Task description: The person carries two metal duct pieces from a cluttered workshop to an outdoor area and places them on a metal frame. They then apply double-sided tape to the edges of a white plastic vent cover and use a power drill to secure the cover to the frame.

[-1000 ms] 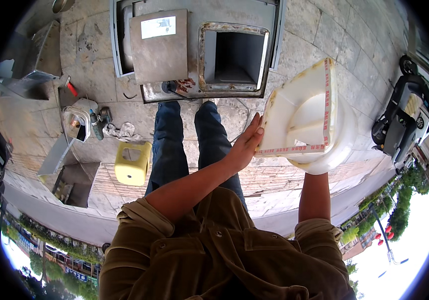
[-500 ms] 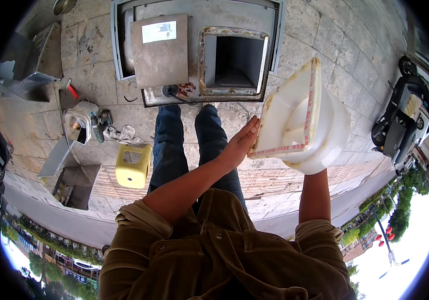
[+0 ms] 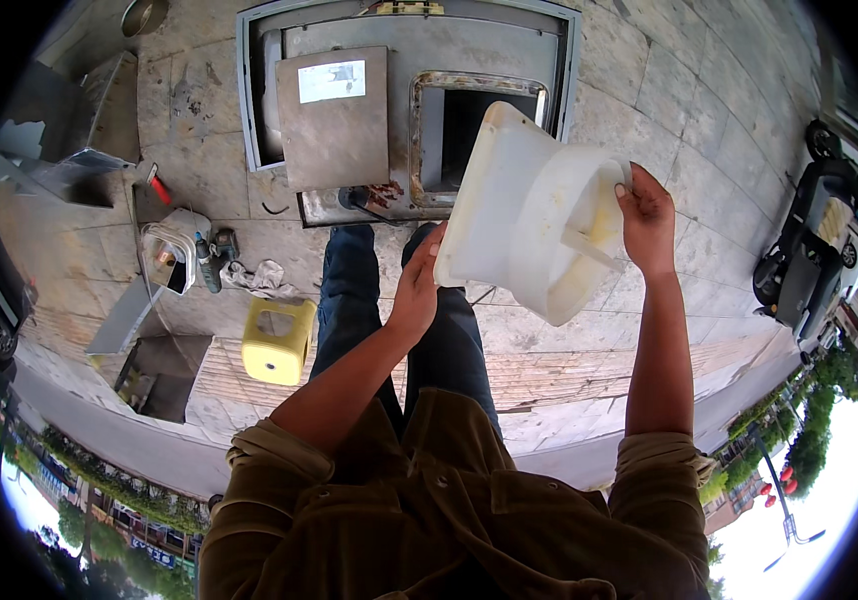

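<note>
Currently in hand: white duct piece (image 3: 509, 195) held up between both hands; reads as a handling step, piece steadied, not set down.
Next move calls for: probably both grips kept on, flange and collar supported together, since the bulky shape could twist.
Duct piece, place: raised near the metal cabinet (image 3: 449, 42), overlapping its square opening (image 3: 415, 140) in view; gap hard to judge.
Duct piece, lie: tilted; square flange toward the left, round collar toward the right.
Left grip: left hand (image 3: 415, 292), fingers against the flange edge; thumb unclear, cannot tell how closed.
Right grip: right hand (image 3: 652, 218) pinching the collar rim, thumb against fingers.
Forearms: left slants inward; right nearly upright.
Around: metal plate (image 3: 334, 135) on the cabinet's left half; yellow stool (image 3: 271, 357) on the near side, left of the cabinet.
</note>
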The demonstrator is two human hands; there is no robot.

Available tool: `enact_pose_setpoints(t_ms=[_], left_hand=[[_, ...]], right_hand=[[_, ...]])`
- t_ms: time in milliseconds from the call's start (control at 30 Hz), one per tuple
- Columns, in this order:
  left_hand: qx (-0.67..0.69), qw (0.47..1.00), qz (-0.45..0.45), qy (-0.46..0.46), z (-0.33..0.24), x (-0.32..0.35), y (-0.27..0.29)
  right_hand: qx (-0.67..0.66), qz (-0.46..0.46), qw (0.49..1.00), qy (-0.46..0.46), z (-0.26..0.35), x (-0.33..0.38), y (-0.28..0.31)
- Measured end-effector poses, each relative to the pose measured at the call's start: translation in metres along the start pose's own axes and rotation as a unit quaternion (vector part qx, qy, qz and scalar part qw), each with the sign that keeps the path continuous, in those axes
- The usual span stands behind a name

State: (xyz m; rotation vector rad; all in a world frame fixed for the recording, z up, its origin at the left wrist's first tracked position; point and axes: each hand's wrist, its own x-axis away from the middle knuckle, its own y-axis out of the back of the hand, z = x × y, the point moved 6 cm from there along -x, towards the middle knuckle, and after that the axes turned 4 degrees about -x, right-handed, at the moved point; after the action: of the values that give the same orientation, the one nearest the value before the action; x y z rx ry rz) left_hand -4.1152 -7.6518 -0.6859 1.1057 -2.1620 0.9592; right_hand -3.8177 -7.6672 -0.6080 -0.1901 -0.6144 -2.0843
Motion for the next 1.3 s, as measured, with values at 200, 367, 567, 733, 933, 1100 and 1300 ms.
enact_pose_setpoints(t_ms=[200,367,567,733,933,1100,1300], left_hand=[[0.019,0.996,-0.047,0.079,0.009,0.004,0.029],[0.015,0.995,-0.049,0.088,0.011,0.007,0.032],[0.019,0.995,-0.045,0.085,0.007,0.004,0.033],[0.022,0.995,-0.051,0.082,0.005,0.003,0.038],[0.026,0.995,-0.049,0.079,0.004,0.001,0.042],[0.045,0.994,-0.060,0.075,0.008,0.001,0.045],[0.031,0.994,-0.065,0.077,0.008,0.002,0.047]], right_hand=[[0.289,0.043,0.951,0.097,0.036,-0.031,-0.051],[0.352,0.043,0.927,0.125,0.036,-0.052,-0.070],[0.396,0.044,0.906,0.140,0.039,-0.067,-0.085],[0.427,0.041,0.889,0.161,0.040,-0.075,-0.094],[0.440,0.042,0.883,0.156,0.037,-0.083,-0.102],[0.455,0.077,0.879,0.121,0.027,-0.087,-0.109],[0.479,0.066,0.864,0.138,0.022,-0.089,-0.109]])
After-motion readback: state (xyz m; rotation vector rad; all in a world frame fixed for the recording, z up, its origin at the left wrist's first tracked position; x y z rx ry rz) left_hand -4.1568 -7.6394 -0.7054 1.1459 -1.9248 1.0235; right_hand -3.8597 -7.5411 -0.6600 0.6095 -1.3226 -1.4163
